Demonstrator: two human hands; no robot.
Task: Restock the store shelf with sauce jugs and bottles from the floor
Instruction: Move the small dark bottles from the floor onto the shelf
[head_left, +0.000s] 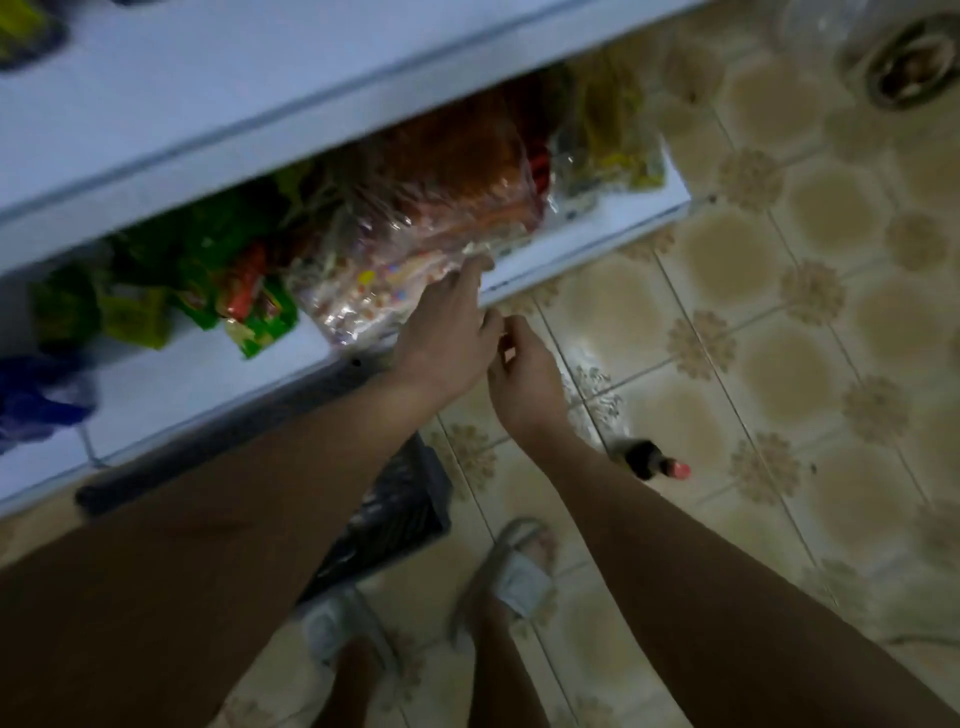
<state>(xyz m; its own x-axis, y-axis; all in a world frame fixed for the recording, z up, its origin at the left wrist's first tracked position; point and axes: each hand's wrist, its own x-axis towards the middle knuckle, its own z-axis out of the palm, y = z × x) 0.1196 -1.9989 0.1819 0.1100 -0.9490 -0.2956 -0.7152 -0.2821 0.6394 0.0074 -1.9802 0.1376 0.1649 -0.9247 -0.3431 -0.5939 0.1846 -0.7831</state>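
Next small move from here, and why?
Probably lower the right hand to the dark red-capped bottle standing on the tiled floor just beneath it. Neither hand visibly holds a bottle; the left hand touches the clear plastic snack bag at the white shelf edge.
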